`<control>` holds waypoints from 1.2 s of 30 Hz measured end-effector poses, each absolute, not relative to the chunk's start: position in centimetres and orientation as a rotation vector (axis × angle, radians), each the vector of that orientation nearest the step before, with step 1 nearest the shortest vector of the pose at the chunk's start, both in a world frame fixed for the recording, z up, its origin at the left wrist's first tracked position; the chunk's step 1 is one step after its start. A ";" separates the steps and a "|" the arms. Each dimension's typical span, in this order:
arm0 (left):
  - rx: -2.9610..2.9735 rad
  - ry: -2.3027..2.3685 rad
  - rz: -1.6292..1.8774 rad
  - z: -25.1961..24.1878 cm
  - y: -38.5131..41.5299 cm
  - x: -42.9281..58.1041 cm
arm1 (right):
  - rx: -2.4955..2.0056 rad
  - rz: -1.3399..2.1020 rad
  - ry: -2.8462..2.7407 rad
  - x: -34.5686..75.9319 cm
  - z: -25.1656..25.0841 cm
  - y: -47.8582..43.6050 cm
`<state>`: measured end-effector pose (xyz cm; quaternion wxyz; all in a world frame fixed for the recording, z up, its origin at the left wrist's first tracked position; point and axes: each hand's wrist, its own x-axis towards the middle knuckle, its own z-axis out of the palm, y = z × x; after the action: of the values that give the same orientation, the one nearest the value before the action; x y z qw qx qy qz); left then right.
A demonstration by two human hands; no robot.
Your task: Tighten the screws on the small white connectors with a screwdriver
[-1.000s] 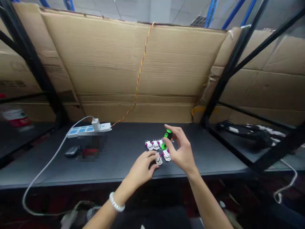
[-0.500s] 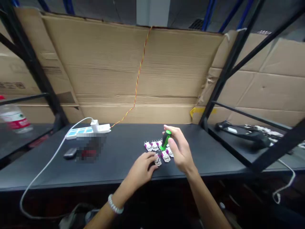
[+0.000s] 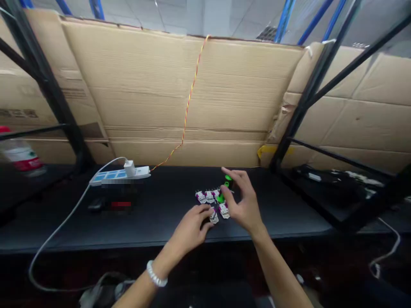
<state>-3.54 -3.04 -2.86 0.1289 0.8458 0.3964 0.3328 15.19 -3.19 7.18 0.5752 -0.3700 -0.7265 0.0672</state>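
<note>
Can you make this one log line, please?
left hand: holds white-purple part | right hand: holds green-black screwdriver, tilted, shaft toward part | black table: more parts nearby

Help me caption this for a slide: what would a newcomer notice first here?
A bright green-and-black screwdriver stands out first, held in the right hand, its shaft slanting down to a white-and-purple component in the left hand. Next, a twisted red-and-yellow wire runs down the cardboard panel behind to the white power strip on the left.
</note>
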 end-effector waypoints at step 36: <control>2.514 1.177 0.916 -2.6 -3.3 -3.7 | -0.894 0.286 -1.571 18.2 4.4 -3.5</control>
<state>-3.73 -3.25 -2.61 0.1088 0.8549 0.4002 0.3116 18.16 -3.50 4.40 0.6099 -0.3872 -0.6804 0.1237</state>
